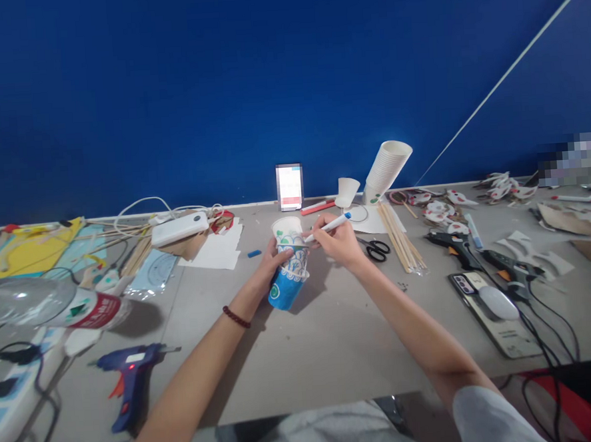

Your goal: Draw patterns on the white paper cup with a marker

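Note:
Near the middle of the table, my left hand (272,261) is wrapped round a paper cup structure (286,289), solid blue at its lower end and white with blue line patterns higher up. It tilts a little and looks like cups joined together. A white marker with a blue end (339,221) is gripped in the fingers of my right hand (337,244). Its tip points left at the patterned white cup wall; whether it touches cannot be made out. A small blue cap (254,253) lies on the table left of the cups.
Scissors (376,249), wooden sticks (399,238) and a leaning stack of paper cups (387,169) are to the right. Glue guns (452,245) and a phone (496,315) lie farther right. On the left are a bottle (45,306), a blue glue gun (129,378) and a power strip (30,384).

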`<action>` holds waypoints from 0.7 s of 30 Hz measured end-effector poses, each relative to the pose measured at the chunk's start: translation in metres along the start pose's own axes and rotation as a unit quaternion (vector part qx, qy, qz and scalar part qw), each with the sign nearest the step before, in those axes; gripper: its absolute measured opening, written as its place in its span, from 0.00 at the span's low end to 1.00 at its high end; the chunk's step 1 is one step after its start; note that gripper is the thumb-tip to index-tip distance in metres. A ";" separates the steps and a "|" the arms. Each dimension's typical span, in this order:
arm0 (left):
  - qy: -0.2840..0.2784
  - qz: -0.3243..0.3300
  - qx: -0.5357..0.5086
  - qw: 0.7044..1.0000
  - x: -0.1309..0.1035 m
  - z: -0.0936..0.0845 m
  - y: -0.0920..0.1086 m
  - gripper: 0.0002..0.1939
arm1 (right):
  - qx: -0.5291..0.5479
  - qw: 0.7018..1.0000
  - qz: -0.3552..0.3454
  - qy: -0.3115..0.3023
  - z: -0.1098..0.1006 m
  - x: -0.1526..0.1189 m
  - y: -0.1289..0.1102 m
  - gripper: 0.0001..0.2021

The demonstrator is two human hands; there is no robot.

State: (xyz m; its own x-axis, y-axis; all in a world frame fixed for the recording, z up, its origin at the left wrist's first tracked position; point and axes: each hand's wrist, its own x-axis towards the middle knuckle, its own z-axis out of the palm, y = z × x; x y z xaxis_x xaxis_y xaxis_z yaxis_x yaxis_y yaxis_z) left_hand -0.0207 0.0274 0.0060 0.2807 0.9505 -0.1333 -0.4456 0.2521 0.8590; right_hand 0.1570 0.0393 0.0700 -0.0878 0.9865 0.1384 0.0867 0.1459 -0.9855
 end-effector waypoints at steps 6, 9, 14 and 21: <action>-0.009 -0.011 -0.013 1.000 -0.002 0.003 0.001 0.40 | 0.015 1.000 0.009 0.000 -0.001 0.001 0.000 0.04; -0.010 -0.010 -0.012 1.000 -0.002 0.002 0.001 0.40 | 0.016 1.000 0.013 0.001 -0.003 0.001 0.000 0.05; -0.013 -0.013 -0.017 1.000 -0.001 0.001 0.000 0.40 | 0.016 1.000 0.018 0.003 -0.004 0.002 -0.001 0.05; -0.001 -0.015 -0.007 1.000 -0.001 -0.002 -0.001 0.41 | 0.023 1.000 0.001 0.000 -0.004 0.003 0.000 0.07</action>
State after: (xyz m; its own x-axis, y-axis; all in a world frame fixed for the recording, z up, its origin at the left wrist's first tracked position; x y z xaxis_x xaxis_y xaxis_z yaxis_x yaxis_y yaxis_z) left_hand -0.0223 0.0269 0.0040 0.2956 0.9423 -0.1571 -0.4498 0.2824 0.8473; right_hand 0.1606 0.0422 0.0712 -0.0881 0.9867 0.1369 0.0407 0.1409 -0.9892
